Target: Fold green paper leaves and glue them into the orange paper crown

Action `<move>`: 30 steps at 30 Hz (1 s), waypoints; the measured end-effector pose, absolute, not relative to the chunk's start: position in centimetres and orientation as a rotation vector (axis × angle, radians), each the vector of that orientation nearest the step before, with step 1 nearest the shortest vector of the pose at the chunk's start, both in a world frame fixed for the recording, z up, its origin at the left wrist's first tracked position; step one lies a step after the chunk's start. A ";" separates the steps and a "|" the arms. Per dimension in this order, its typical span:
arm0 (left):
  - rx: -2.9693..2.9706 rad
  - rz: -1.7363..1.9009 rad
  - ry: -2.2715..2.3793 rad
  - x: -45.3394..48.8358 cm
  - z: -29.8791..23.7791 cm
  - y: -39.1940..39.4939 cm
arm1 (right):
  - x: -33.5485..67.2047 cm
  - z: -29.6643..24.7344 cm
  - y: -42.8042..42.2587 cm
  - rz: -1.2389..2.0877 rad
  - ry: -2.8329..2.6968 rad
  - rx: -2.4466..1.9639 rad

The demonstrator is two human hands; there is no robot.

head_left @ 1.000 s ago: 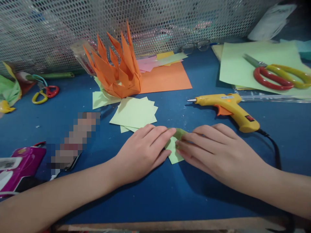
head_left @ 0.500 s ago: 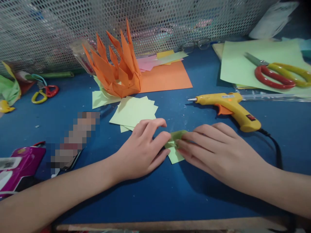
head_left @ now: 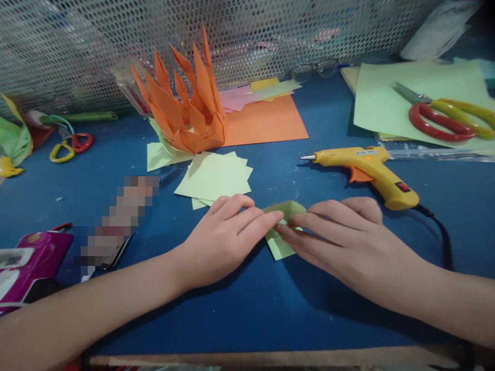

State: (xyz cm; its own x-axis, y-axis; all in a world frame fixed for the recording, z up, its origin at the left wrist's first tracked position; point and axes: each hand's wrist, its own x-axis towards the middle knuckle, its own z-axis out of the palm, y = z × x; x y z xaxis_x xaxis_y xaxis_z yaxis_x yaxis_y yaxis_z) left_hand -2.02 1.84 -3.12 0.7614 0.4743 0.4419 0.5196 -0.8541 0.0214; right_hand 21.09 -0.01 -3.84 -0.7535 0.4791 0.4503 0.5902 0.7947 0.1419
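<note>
Holding the right side of a small, light-green, folded paper piece (head_left: 284,251), our right hand (head_left: 348,239) sets its fingers narrow around the edge. We locate the piece on the dark blue tabletop (head_left: 185,324), directly between both hands, its far flap raised. Our left hand (head_left: 232,237) extends a forefinger over the left part; we cannot tell whether its hidden thumb grips the paper.

Caution: our fingers cover the middle, so a misaligned edge could escape notice. Unequal pressure from the two sides could skew the crease or let the flap spring up.

The fanned stack of pale-green paper squares (head_left: 214,176) lies just beyond the left knuckles; a forward sweep could scatter it. The black cord (head_left: 445,239) of the yellow plastic glue gun (head_left: 367,156) passes behind our right forearm; a snag could drag the gun. We cannot tell whether its nozzle is hot.
</note>
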 end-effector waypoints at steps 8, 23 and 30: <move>-2.594 -0.497 -0.727 -1.8 -1.8 1.0 | 21.0 -3.3 -0.1 -0.372 -2.584 -0.773; -2.509 -0.414 -0.551 -1.7 -1.9 0.9 | 20.8 -3.4 0.0 -0.320 -2.598 -0.777; -2.497 -0.380 -0.518 -1.7 -1.7 0.3 | 20.9 -3.7 0.0 -0.261 -2.634 -0.755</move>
